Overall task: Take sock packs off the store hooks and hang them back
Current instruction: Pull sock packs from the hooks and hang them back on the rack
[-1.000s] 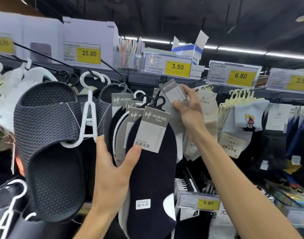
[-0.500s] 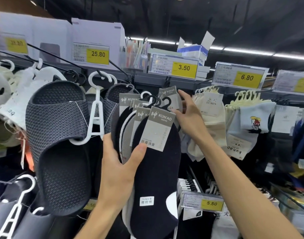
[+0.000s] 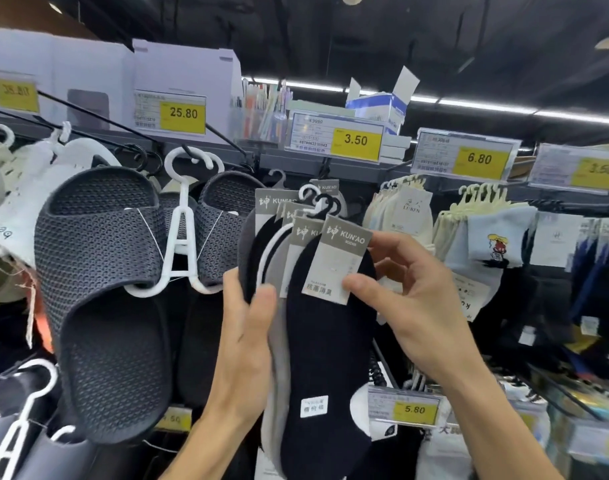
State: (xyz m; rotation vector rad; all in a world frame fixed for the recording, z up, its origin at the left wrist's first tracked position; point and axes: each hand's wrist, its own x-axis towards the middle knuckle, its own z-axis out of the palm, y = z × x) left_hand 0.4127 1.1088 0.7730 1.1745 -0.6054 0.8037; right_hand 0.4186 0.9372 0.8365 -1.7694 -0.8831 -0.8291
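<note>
Several KUN'AO sock packs hang fanned out in front of me, each with a grey card and a small plastic hanger. The front one is a navy sock pack (image 3: 327, 358). My right hand (image 3: 410, 303) pinches its grey card, thumb on the front, fingers curled behind. My left hand (image 3: 247, 327) grips the stack of packs behind (image 3: 261, 258) from the left, thumb on their front. One more pack (image 3: 327, 188) hangs on the black store hook (image 3: 325, 171) behind the stack, under the 3.50 tag.
Dark mesh slippers (image 3: 99, 271) on a white hanger (image 3: 182, 233) hang at the left. Cream socks (image 3: 403, 216) and light blue cartoon socks (image 3: 490, 244) hang at the right. Yellow price tags (image 3: 355, 140) line the shelf rail above. A 5.80 tag (image 3: 414, 408) sits lower right.
My right hand left the pack it held up at the hook and came down onto the front navy pack's card. My left thumb shifted from that card to the packs behind.
</note>
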